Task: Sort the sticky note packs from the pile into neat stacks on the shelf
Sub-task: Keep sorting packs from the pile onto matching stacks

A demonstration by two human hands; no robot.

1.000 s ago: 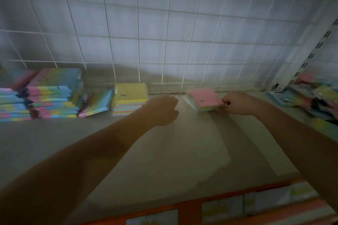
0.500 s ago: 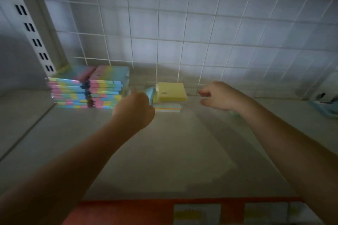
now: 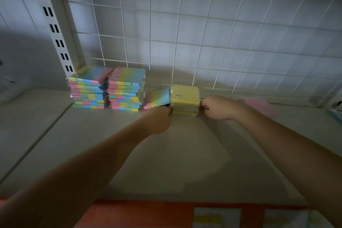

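- Two hands frame one small stack at the back of the shelf (image 3: 185,153): our left hand (image 3: 157,119) is curled at the near-left corner of the yellow stack (image 3: 185,98), our right hand (image 3: 217,107) pressed to its right side, fingers bent against the packs. We judge both to be squeezing the stack square; whether either hand actually grips a pack, we cannot tell.
- A striped pack (image 3: 158,98) leans tilted against the stack's left face, touching it, just above our left hand.
- Two tall striped stacks (image 3: 106,89) stand side by side further left, against the upright (image 3: 55,29) and wire grid (image 3: 185,33).
- A pink pack (image 3: 259,104), blurred, lies apart to the right, not yet stacked.
- Risks, as we judge them: uneven pressure from one side could shear the yellow stack and fan its glossy packs; nudging it leftward could knock the leaning pack flat or under the stack; dim light makes edge alignment hard to check.
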